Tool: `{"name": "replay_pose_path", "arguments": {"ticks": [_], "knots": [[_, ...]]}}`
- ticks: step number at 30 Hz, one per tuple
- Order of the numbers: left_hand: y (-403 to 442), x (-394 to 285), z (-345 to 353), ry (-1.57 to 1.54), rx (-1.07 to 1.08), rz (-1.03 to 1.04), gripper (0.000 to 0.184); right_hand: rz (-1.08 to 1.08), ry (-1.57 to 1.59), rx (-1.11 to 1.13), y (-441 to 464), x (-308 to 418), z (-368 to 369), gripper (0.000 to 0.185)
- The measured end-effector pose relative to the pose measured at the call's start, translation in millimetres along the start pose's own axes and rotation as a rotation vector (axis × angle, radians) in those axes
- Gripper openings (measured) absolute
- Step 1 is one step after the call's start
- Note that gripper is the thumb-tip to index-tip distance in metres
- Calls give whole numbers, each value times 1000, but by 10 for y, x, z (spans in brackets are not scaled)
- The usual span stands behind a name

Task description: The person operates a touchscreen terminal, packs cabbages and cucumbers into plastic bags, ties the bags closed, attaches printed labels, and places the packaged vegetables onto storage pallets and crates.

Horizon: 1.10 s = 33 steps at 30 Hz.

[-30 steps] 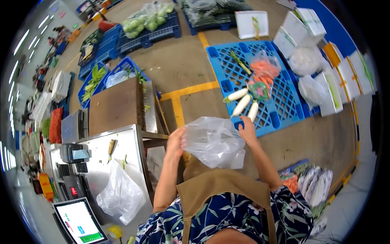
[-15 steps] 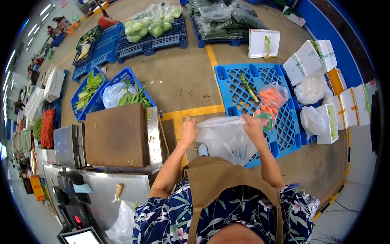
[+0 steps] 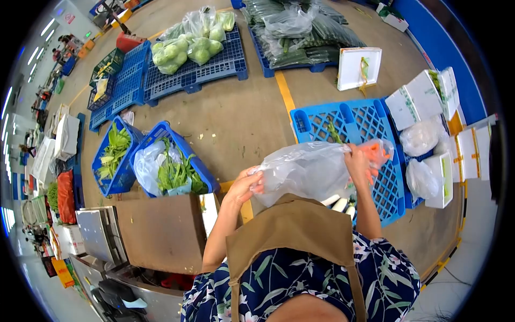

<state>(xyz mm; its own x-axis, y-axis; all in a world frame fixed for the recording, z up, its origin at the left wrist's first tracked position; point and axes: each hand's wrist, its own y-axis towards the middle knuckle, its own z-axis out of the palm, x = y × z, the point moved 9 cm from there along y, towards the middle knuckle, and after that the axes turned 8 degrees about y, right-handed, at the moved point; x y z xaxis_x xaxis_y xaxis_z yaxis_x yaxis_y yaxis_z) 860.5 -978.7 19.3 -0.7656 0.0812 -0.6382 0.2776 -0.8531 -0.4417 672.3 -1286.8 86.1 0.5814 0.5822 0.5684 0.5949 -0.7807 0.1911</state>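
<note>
A clear plastic bag [image 3: 303, 169] is spread out in front of my apron, puffed and wide, between both hands. My left hand [image 3: 242, 188] is at its left edge, with the fingers bent against the film and the fingertips partly behind it. At the right edge my right hand [image 3: 356, 163] pinches the gathered plastic. Just beyond the right hand, bagged carrots [image 3: 376, 153] lie on the light blue pallet [image 3: 389, 201]. A green stalk [image 3: 334, 131] shows past the bag. Some long white vegetables [image 3: 339, 204] peek out below it, mostly hidden.
A brown chopping block [image 3: 161, 233] stands to my left by a metal counter. Beyond it are blue baskets [image 3: 114, 185] of leafy greens. Pallets with bagged round green vegetables [image 3: 188, 51] and long green ones [image 3: 300, 37] lie ahead. White foam boxes [image 3: 413, 102] line the right.
The bag has gone from hanging down between my hands to lying wider and higher. My right hand has moved right and my left hand slightly left and down. My view has shifted.
</note>
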Motion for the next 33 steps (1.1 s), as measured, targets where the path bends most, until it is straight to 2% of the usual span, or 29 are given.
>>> {"name": "replay_pose_path", "arguments": {"ticks": [1,2,4,6,8,10,13,14,16,18,20,22,24,27,29,33], "knots": [[99,-169,-26,-65,47,-26,15,-39,23,9,320,102,202,20],[205,-362,-178,-59,-55,-29,16,-79,47,13,687,237,390,20],[328,-672,-504,-49,-262,-49,21,-152,102,183,1308,663,819,22],[413,-1009,-843,-58,-390,15,26,-292,120,280,1786,1077,1241,23],[467,-1266,-1276,-66,-600,49,25,-327,204,429,2151,1414,1664,23],[602,-1481,-1690,-110,-676,119,23,-404,122,693,2392,1726,2077,35],[767,-1812,-2330,-183,-910,211,28,-500,438,945,2761,2011,2582,55],[808,-1936,-2560,-216,-991,235,31,-424,485,917,3042,1957,2721,61],[877,-2315,-2932,-89,-1215,265,36,-282,569,848,3754,1842,3020,73],[1060,-2804,-3207,221,-1424,292,38,-21,680,646,4614,1534,3205,75],[1387,-3201,-3514,335,-1471,316,38,181,713,436,5411,1160,3267,79],[1837,-3609,-3652,396,-1389,295,32,307,677,251,6202,757,3296,84],[2299,-4009,-3704,522,-1336,424,29,358,601,135,6925,359,3354,89],[2854,-4433,-3367,573,-1215,329,27,439,415,23,7819,122,3358,95],[3056,-4486,-3291,627,-1186,231,27,439,310,-47,8332,-117,3499,98],[3114,-4216,-3220,572,-1277,22,29,627,92,50,9205,-544,3947,104]]}}
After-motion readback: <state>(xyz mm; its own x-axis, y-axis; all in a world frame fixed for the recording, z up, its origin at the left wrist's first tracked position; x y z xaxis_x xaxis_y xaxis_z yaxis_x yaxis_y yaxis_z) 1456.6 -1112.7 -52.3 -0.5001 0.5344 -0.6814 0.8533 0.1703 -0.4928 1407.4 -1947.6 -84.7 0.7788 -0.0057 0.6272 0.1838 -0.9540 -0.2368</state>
